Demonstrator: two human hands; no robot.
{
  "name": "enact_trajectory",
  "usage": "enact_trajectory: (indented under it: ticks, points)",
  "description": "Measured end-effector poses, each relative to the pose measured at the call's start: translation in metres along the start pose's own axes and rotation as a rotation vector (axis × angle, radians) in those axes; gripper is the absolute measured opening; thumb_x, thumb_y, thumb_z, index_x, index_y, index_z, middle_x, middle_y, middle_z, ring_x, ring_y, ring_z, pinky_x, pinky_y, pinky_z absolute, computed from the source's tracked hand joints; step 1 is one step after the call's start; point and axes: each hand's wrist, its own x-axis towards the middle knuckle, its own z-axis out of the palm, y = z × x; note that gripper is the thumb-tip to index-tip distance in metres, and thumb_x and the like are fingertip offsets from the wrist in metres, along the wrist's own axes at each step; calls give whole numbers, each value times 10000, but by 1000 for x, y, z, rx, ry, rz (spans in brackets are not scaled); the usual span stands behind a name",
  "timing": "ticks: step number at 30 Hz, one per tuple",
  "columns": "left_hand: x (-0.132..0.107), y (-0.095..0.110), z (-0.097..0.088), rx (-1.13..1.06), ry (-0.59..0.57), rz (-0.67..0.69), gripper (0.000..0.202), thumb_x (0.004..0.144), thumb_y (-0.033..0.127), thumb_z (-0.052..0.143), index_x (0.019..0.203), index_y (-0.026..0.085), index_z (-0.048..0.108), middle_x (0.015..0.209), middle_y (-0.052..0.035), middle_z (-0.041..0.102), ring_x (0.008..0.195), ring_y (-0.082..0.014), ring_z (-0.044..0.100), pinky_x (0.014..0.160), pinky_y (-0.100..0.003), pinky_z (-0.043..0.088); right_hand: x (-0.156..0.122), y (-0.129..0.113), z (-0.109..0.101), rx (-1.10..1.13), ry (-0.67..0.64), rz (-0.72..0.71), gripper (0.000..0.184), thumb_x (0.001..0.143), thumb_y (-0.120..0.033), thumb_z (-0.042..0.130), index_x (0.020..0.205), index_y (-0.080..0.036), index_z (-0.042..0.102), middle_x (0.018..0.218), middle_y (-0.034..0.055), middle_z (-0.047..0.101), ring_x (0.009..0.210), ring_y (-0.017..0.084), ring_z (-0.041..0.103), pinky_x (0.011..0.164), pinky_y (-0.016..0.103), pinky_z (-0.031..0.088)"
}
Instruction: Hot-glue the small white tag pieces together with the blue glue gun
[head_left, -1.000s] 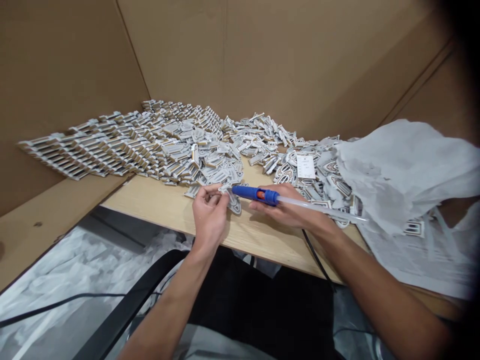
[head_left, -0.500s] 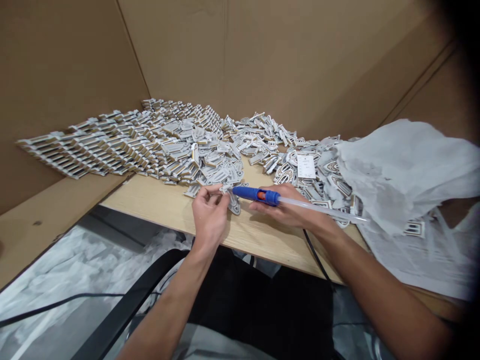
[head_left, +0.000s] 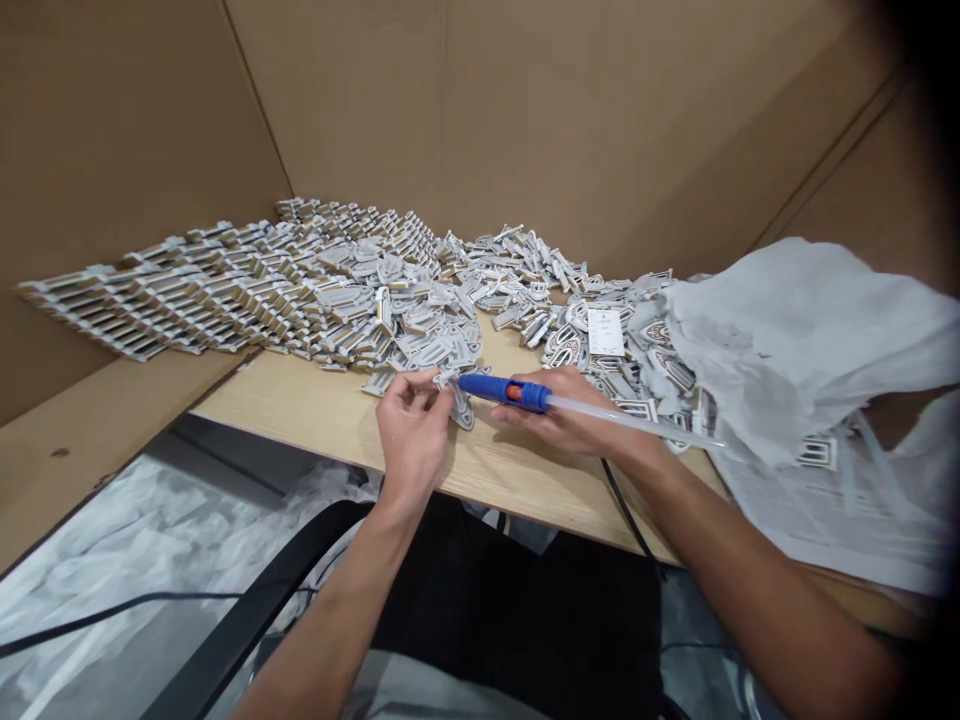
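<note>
My left hand [head_left: 410, 430] pinches a small grey-and-white patch piece [head_left: 459, 403] just above the wooden table [head_left: 315, 410]. My right hand [head_left: 566, 415] grips a blue glue gun [head_left: 504, 391] with an orange trigger and a clear glue stick [head_left: 630, 422] trailing out behind it. The gun's nozzle points left and touches the piece between my fingers. A black cord [head_left: 622, 505] drops from under my right wrist over the table's front edge.
Rows of stacked grey pieces [head_left: 187, 290] fill the table's back left, and a loose heap [head_left: 525, 275] lies behind my hands. A white fabric bag [head_left: 802, 340] lies at the right. Cardboard walls [head_left: 525, 110] enclose the desk. A black chair arm [head_left: 255, 610] sits below.
Both hands hold the same pose on the piece and the glue gun. The view has shifted slightly, so everything sits a little further left.
</note>
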Motion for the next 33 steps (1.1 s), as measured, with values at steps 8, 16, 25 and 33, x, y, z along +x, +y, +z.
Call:
enact_trajectory:
  ticks: [8,16,25,33]
  points:
    - [2,0,-1,35,42,-14,306,611,153,802,880,138,658,802,3,580,746,-112,638,740,-227,521,2,-11,-1,-22,-57,-24,331,991,-489,615,844,-192,624,799,18,640,695,135,561,639,250,344]
    - [3,-3,-2,37,41,-33,337,614,159,817,907,141,652,808,-1,596,715,-107,638,712,-220,518,-3,-10,6,-277,28,-135,159,1012,-277,573,893,-174,594,852,35,605,656,133,533,618,266,357]
    - [-5,0,-3,43,-58,0,355,662,263,899,941,156,709,911,-72,715,901,-185,715,850,-295,568,2,-5,-7,-33,618,-16,432,974,-585,600,774,-205,559,720,27,594,630,152,536,611,289,409]
    - [56,56,5,303,-100,287,218,680,258,870,833,155,752,872,-113,752,825,-226,709,818,-352,568,0,14,-13,317,482,429,608,921,-786,499,845,-205,663,671,45,665,538,161,564,516,292,422]
